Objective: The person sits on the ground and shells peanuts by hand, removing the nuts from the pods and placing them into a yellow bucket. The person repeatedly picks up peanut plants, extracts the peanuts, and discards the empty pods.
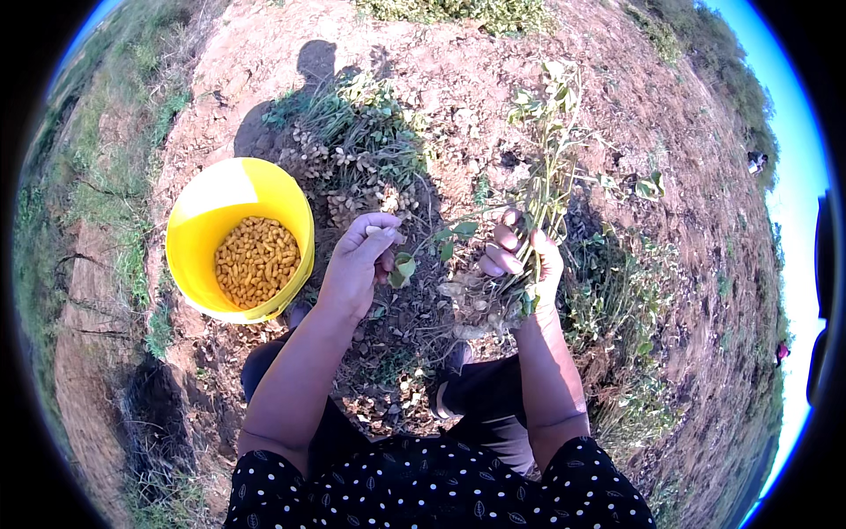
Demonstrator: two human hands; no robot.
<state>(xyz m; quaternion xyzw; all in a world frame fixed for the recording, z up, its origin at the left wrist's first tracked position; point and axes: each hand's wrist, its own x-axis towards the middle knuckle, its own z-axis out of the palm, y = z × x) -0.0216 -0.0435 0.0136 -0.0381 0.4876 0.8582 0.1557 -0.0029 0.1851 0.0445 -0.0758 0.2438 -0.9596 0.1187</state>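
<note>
My right hand grips the stems of a peanut plant, whose leafy tops point away from me. Its roots and peanut pods hang below the fist, on the side toward my body. My left hand is raised between the bucket and the plant, with a small pale thing, apparently a peanut pod, pinched between thumb and fingers. To the left of that hand stands a yellow plastic bucket, partly filled with peanuts in their shells.
Beyond my left hand, a heap of pulled peanut plants lies on the dry soil, pods toward me. More plants lie to the right. Green weeds border the far left. Two distant people show at the right edge.
</note>
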